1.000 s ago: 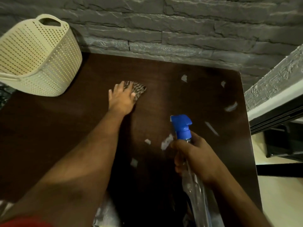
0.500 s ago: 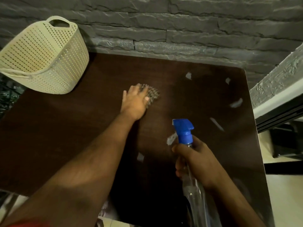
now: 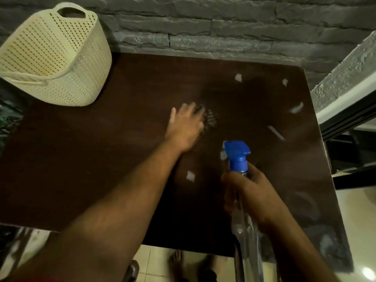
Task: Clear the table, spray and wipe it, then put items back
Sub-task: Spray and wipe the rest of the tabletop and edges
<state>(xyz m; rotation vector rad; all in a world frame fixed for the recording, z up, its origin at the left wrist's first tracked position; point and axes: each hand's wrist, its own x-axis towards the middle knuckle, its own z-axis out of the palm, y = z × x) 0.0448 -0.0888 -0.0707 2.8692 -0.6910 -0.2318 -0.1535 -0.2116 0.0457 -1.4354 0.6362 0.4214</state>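
Observation:
My left hand (image 3: 184,127) lies flat with spread fingers on a checked cloth (image 3: 210,119) in the middle of the dark brown table (image 3: 101,159); the hand and cloth are motion-blurred. My right hand (image 3: 250,192) grips the neck of a clear spray bottle (image 3: 244,231) with a blue trigger head (image 3: 237,154), held above the table's near right part, nozzle pointing left. Pale chipped patches dot the tabletop around both hands.
A cream perforated basket (image 3: 53,55) stands on the table's far left corner against a grey stone wall (image 3: 223,23). A white ledge and dark frame (image 3: 345,102) border the right side. Tiled floor and feet (image 3: 179,261) show below the near edge.
My left hand has slid the cloth rightward and a little nearer across the table. The right hand keeps the spray bottle in about the same place.

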